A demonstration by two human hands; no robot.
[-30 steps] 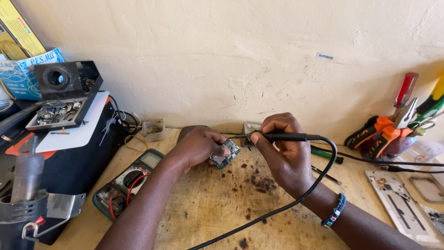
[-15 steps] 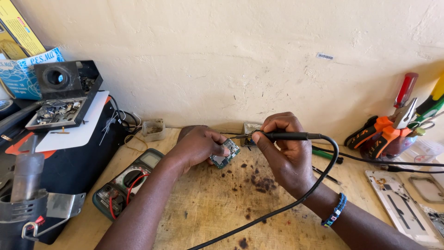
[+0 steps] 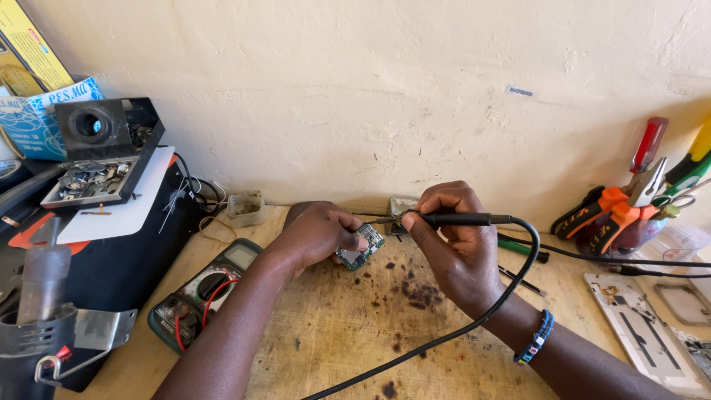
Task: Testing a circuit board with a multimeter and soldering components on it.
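- The left hand (image 3: 315, 233), at the centre of the view, has its fingers curled shut around a small green circuit board (image 3: 361, 247), pinning it against the scorched wooden bench (image 3: 333, 333).
- The right hand (image 3: 452, 248), at three o'clock from the board, has its fingers closed pen-style on a black soldering iron (image 3: 452, 219); the tip points toward nine o'clock, just above the board.
- The iron's black cable (image 3: 474, 322) loops down toward six o'clock.
- A multimeter (image 3: 200, 292) lies at eight o'clock from the board.
- Orange-handled pliers (image 3: 615, 211) stand at three o'clock, well apart.
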